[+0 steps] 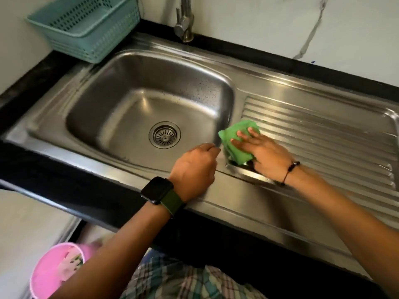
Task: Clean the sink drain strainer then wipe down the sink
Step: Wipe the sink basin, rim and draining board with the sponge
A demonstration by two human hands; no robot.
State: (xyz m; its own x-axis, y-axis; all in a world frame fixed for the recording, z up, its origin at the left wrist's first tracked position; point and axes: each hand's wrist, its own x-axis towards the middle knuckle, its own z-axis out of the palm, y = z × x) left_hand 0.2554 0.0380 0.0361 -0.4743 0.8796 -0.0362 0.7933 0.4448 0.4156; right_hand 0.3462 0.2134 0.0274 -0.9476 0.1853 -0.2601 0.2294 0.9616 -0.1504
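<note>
A stainless steel sink [121, 87] fills the middle of the view, with the round drain strainer [164, 135] seated in its bottom. My right hand [265, 153] presses a green cloth [235, 139] flat onto the near left corner of the ribbed drainboard [323, 137], fingers stretched over the cloth. My left hand [194, 168], with a black watch on its wrist, rests on the sink's front rim beside the cloth, fingers curled and holding nothing.
A teal plastic basket [86, 26] stands on the black counter at the back left. The tap [184, 20] rises behind the basin. A pink bucket [58, 270] sits on the floor at the lower left.
</note>
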